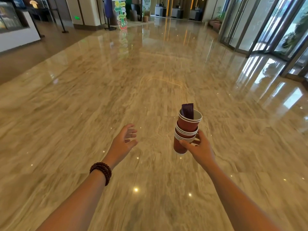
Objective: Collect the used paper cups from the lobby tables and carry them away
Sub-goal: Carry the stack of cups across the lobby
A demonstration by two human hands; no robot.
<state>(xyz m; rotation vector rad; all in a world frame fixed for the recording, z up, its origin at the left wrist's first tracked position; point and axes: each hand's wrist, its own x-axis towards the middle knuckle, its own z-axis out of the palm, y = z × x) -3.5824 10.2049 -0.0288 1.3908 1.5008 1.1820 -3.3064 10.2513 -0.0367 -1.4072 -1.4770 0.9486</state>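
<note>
A stack of several red paper cups (186, 129) with white rims is held upright over the floor, right of centre. My right hand (199, 146) is wrapped around the lower cups of the stack. A dark purple wrapper (188, 110) sticks up out of the top cup. My left hand (124, 140) hovers to the left of the stack, apart from it, fingers spread and holding nothing. A dark beaded bracelet (100, 171) circles my left wrist.
Polished beige marble floor (116, 89) stretches ahead. Glass revolving doors (270, 35) line the right side. A white counter (16, 35) stands at far left, stanchion posts (62, 22) beside it, and a green standing sign (122, 15) with a reception desk (176, 12) far ahead.
</note>
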